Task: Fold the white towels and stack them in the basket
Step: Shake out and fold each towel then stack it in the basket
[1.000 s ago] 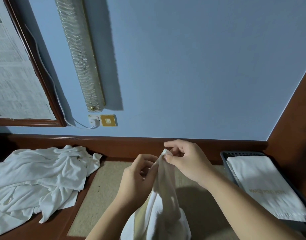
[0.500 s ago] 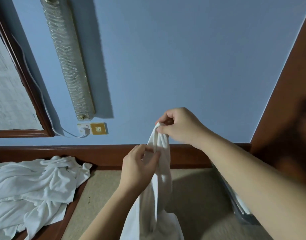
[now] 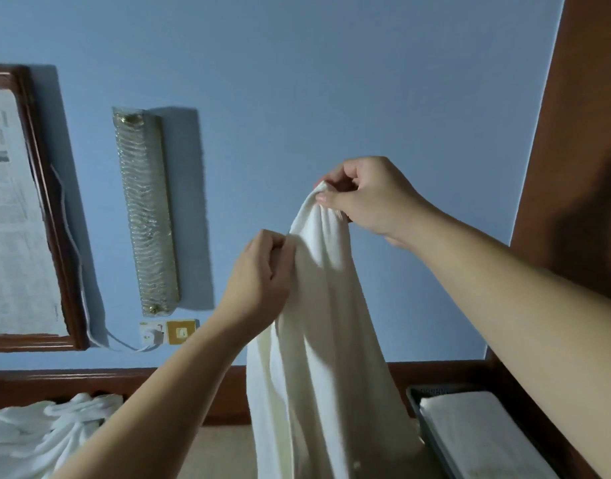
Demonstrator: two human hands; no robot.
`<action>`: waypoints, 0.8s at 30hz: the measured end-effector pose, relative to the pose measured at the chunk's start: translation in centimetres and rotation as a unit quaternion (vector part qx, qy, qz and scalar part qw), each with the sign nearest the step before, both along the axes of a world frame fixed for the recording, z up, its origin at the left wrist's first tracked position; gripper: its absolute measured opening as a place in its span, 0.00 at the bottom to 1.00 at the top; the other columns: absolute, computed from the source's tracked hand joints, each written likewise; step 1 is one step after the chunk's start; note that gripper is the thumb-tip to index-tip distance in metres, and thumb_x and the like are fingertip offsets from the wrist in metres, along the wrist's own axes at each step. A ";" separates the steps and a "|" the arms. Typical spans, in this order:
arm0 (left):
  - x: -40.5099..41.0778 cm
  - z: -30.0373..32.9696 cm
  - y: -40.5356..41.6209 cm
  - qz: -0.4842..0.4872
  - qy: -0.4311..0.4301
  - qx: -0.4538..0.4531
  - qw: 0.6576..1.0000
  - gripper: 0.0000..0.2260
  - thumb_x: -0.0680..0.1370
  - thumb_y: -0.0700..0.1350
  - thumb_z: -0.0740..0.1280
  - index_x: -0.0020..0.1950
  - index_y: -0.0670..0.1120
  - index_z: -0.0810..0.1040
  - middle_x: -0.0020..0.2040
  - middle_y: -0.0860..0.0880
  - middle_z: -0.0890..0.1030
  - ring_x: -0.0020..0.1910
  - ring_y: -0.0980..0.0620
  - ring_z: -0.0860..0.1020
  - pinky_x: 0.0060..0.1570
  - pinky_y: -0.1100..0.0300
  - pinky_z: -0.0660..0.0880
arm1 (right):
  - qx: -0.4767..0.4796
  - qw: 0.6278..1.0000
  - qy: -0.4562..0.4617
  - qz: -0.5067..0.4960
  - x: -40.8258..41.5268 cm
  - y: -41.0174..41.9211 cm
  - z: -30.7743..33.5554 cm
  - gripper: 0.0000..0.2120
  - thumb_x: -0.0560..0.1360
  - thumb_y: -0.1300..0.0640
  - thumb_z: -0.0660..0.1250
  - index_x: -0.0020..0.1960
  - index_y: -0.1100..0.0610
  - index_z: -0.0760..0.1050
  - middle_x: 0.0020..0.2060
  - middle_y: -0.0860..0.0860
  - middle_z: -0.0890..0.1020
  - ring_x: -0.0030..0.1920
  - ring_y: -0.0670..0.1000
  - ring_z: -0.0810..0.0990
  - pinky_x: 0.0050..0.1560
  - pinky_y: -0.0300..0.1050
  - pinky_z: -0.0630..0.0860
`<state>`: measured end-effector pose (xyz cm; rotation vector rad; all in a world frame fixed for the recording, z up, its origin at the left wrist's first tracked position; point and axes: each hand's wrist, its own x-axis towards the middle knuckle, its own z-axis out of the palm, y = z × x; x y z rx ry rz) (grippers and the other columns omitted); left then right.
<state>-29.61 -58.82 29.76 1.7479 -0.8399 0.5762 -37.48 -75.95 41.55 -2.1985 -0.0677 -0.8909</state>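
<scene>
A white towel (image 3: 318,357) hangs in front of me, held up in the air. My right hand (image 3: 363,198) pinches its top corner at the highest point. My left hand (image 3: 259,274) grips the towel's edge a little lower and to the left. The cloth drapes down out of the bottom of the view. A dark basket (image 3: 432,433) sits at the lower right with a folded white towel (image 3: 477,433) in it. A heap of unfolded white towels (image 3: 38,433) lies at the lower left.
A blue wall is straight ahead, with a framed print (image 3: 17,216) at the left, a long glass wall lamp (image 3: 145,212) and a socket with a white cable (image 3: 159,333). Brown wood panelling (image 3: 580,167) rises on the right. A beige surface (image 3: 217,454) lies below.
Both hands have lifted the towel higher and spread a little apart along its edge. The view has tilted up, so the basket shows again at the lower right.
</scene>
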 end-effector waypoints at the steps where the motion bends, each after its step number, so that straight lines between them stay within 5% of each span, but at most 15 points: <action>1: -0.2 -0.1 -0.2 0.007 -0.030 0.022 0.999 0.08 0.86 0.51 0.62 0.48 0.52 0.73 0.43 0.56 0.76 0.43 0.62 0.75 0.40 0.72 0.68 | -0.015 1.000 0.002 0.001 -0.1 0.4 0.5 0.03 0.76 0.58 0.75 0.47 0.50 0.85 0.37 0.42 0.84 0.37 0.40 0.81 0.44 0.42 0.79; 6: -0.9 -4.4 -1.1 0.033 -0.044 0.109 0.993 0.15 0.81 0.49 0.67 0.40 0.56 0.64 0.42 0.55 0.69 0.37 0.56 0.73 0.34 0.65 0.65 | -0.038 0.999 0.025 -0.004 -0.3 1.0 -0.3 0.04 0.76 0.58 0.74 0.48 0.50 0.85 0.37 0.40 0.84 0.38 0.39 0.80 0.42 0.38 0.75; 11: -1.0 -8.5 -1.2 0.029 0.091 0.074 0.993 0.16 0.85 0.47 0.63 0.37 0.50 0.66 0.39 0.52 0.71 0.35 0.55 0.71 0.34 0.66 0.67 | -0.009 0.998 0.055 -0.022 -1.1 0.0 -1.2 0.03 0.76 0.57 0.73 0.47 0.49 0.84 0.46 0.46 0.87 0.44 0.47 0.83 0.51 0.54 0.83; 16: 1.5 -9.4 -0.1 0.087 0.112 0.046 0.989 0.12 0.87 0.47 0.54 0.48 0.51 0.74 0.47 0.51 0.76 0.44 0.46 0.77 0.42 0.55 0.68 | -0.071 0.989 0.101 -0.086 -2.7 -0.5 -3.5 0.03 0.81 0.55 0.70 0.53 0.50 0.82 0.46 0.44 0.84 0.47 0.46 0.82 0.44 0.41 0.75; 19: 2.0 -10.9 0.9 0.124 0.012 0.080 0.989 0.13 0.87 0.48 0.54 0.61 0.48 0.76 0.50 0.51 0.73 0.46 0.44 0.76 0.45 0.53 0.69 | -0.074 0.989 0.084 -0.095 -4.2 -0.2 -5.5 0.04 0.82 0.54 0.69 0.55 0.51 0.81 0.48 0.42 0.84 0.50 0.43 0.82 0.47 0.37 0.75; 24: 0.7 -18.0 4.6 0.080 -0.211 0.137 0.965 0.07 0.82 0.40 0.62 0.55 0.41 0.79 0.47 0.47 0.73 0.42 0.44 0.73 0.43 0.50 0.75 | -0.073 0.994 0.031 -0.070 -8.7 0.1 -11.9 0.05 0.81 0.56 0.70 0.52 0.46 0.79 0.45 0.40 0.84 0.50 0.41 0.82 0.46 0.31 0.74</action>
